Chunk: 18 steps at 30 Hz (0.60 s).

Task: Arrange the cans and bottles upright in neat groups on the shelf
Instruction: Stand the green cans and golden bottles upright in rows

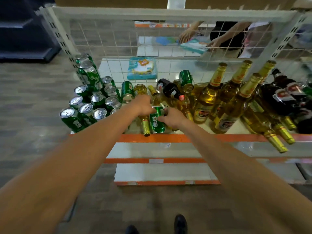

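Observation:
On the top shelf [236, 137], several green cans [87, 112] stand upright in a group at the left, two more stacked behind them. At the middle front a green can [157, 122] lies on its side among fallen yellow bottles [145, 122]. My right hand [170, 118] grips this can from the right. My left hand [143, 104] curls over its top end, and what its fingers hold is hidden. Tall yellow bottles [207, 97] stand at the right, with dark bottles [283, 97] beside them. A dark bottle [168, 89] and other cans [185, 79] lie at the back.
A wire grid [118, 44] backs the shelf. Behind it another person's hands [185, 35] handle a packet on a far shelf. Two lower shelves [160, 173] with orange edges jut out below. Some yellow bottles [276, 142] overhang the front edge at the right.

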Available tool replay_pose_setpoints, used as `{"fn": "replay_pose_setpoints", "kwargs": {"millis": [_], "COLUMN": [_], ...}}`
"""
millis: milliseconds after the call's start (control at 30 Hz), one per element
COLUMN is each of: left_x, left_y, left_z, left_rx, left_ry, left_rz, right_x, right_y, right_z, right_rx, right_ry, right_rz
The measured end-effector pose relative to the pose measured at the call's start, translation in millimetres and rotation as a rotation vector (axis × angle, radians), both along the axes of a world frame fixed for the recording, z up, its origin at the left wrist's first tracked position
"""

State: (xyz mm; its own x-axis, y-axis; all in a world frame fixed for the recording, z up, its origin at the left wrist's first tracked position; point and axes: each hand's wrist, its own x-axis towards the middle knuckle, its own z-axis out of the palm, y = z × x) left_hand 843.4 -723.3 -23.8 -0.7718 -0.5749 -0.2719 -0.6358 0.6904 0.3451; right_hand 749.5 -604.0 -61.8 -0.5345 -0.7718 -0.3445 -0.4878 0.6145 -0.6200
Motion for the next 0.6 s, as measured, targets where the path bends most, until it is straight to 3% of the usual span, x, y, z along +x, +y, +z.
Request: {"fn": "replay_pose_setpoints", "kwargs": {"millis": [233, 600], "left_x": [6, 6], "left_y": [-6, -14], "left_z": [-12, -24], "left_rx": [0.043, 0.059], "left_ry": [0.024, 0.026], "left_rz": [-0.093, -0.153], "right_x": [32, 73], "right_y": [4, -12], "right_z": [-28, -64], "right_rx": [0.051, -0.125], "right_ry": [0.044, -0.001], "right_rz": [-0.168, -0.53]}}
